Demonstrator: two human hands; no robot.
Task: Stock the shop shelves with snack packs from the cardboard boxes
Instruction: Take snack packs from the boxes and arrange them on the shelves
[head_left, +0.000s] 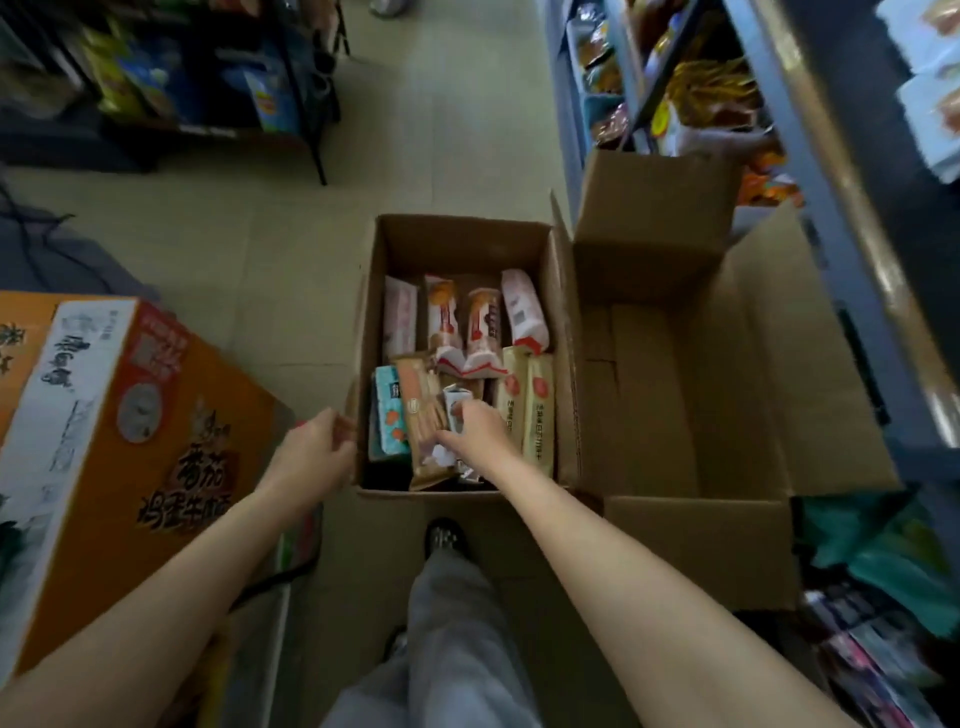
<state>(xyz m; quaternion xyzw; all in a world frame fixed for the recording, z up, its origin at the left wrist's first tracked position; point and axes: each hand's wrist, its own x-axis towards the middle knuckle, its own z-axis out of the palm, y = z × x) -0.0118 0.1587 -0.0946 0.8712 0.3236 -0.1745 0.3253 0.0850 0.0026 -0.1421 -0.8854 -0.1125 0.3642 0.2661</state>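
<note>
From the head view, an open cardboard box (467, 244) sits on the tiled floor (291, 249) at the centre, half filled with snack packs: a row of pink and red-and-white packs (470, 325) stands at its 12 o'clock end, two pale yellow packs (535, 410) lean along its 3 o'clock wall, and a teal pack (387, 415) stands against its 9 o'clock wall. The two hands are apart. The right hand (480, 428) reaches down into the 6 o'clock end of the box, fingers curled onto the packs there, beside a tan biscuit pack (423, 415) and over a small white pack (457, 402); which of them it actually grips cannot be told. The left hand (319, 449) is at the 9 o'clock wall of the box near its 6 o'clock corner, fingers curled at the edge of the cardboard; whether it truly clamps it is not clear. At 3 o'clock, touching the first box, stands a second, larger cardboard box (727, 415) with its flaps spread. Beyond it, from 1 to 3 o'clock, a metal shop shelf (810, 156) carries bagged snacks. At 9 o'clock lies an orange and white printed carton (124, 415). At 11 o'clock a dark rack (306, 104) holds blue and yellow bags. At 6 o'clock the person's grey trouser leg (452, 623) and dark shoe (444, 538) show, just short of the box.
</note>
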